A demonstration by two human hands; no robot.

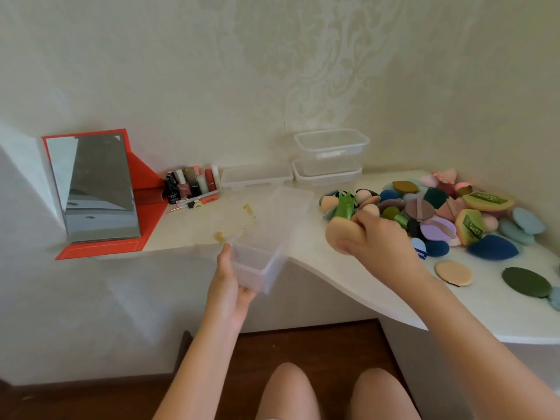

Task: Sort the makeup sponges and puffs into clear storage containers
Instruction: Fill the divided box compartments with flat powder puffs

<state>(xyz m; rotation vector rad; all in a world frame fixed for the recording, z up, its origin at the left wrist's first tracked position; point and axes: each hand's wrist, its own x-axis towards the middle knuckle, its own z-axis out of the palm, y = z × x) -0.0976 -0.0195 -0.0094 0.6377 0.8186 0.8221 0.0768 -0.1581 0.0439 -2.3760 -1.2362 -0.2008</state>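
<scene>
A long clear storage container (283, 213) lies on the white counter, its near end jutting over the edge. My left hand (228, 286) grips that near end from below. My right hand (374, 237) is closed around a beige makeup sponge with a green handle (336, 231), held just right of the container above the counter. A big pile of sponges and puffs (448, 213) in many colours covers the counter to the right. A round beige puff (453, 272) and a dark green puff (526, 282) lie apart near the front edge.
Two stacked clear containers (330, 159) and a flat clear lid or tray (256, 177) stand by the wall. A mirror in a red stand (100, 189) sits at the left with nail polish bottles (191, 184) beside it. My knees show below the counter edge.
</scene>
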